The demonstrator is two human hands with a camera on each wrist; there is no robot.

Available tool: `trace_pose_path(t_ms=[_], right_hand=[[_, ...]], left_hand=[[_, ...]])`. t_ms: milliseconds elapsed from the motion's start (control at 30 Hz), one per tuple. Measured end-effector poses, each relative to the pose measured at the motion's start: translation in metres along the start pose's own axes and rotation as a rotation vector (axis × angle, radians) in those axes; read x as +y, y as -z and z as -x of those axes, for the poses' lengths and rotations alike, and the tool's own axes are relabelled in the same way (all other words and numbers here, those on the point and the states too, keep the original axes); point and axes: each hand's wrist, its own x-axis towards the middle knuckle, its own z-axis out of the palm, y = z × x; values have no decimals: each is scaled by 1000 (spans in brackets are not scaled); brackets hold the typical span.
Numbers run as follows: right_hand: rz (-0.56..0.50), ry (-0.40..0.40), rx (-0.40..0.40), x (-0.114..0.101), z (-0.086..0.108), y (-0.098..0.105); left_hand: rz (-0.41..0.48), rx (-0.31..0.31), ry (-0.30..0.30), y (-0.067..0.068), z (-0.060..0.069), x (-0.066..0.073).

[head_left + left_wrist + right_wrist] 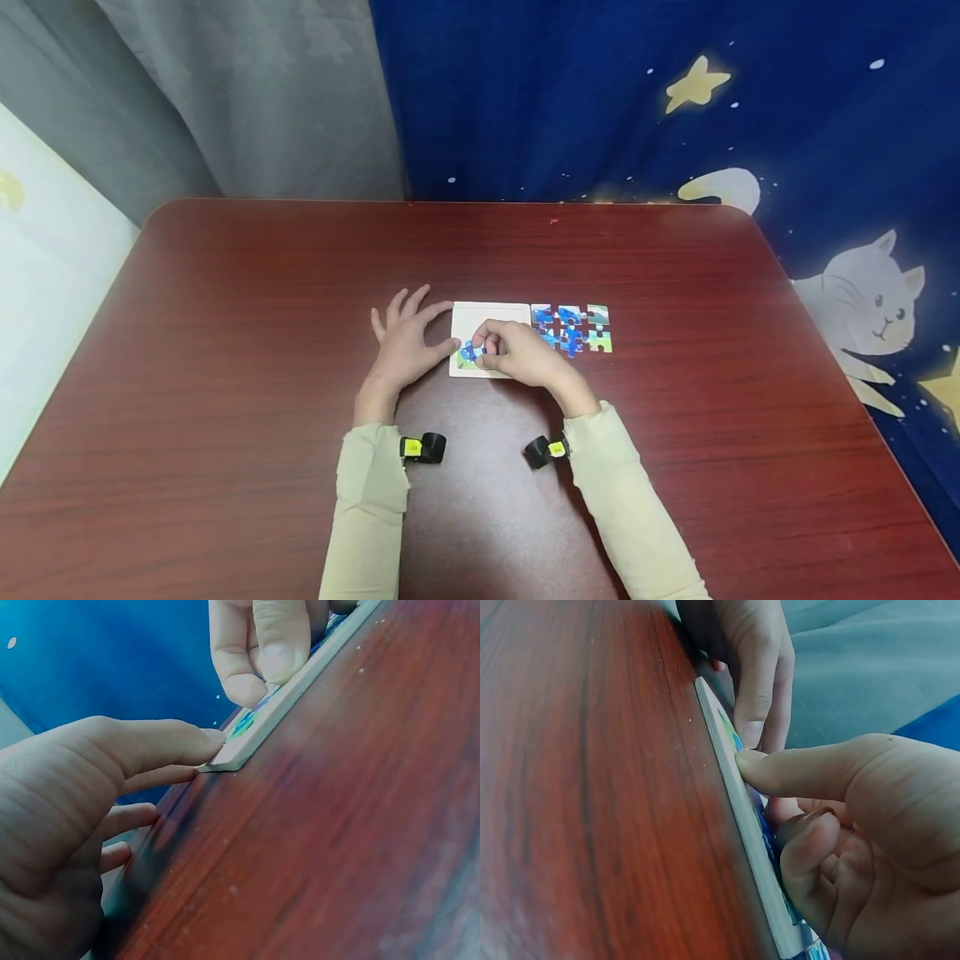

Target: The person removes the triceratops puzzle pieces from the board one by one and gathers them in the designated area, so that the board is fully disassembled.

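A white puzzle tray [491,312] lies flat on the table, with blue and green puzzle pieces [467,355] in its lower left corner. My left hand [405,350] is spread at the tray's left side; its thumb and index finger touch that edge, and the other fingers are splayed outward. Over the tray, my right hand [521,354] has curled fingers and pinches a puzzle piece [480,353] between thumb and fingers, low against the tray. The fingers hide most of this piece. In the right wrist view the right thumb [780,769] reaches over the tray's rim [742,817].
Several loose puzzle pieces [572,333] lie in rows just right of the tray, the nearest partly behind the right hand. The reddish-brown table [262,333] extends around them. A blue curtain [525,100] and a grey curtain [262,100] hang behind its far edge.
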Motion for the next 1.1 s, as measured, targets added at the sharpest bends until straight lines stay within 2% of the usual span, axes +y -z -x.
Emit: trace_pose_path(t_ms=[367,1100], right_hand=[[-43,-12,-20,4,1,0],[-37,25,-5,8,1,0]], left_hand=[[3,3,0,0,1,-1],[-1,12,4,-1,0,1]])
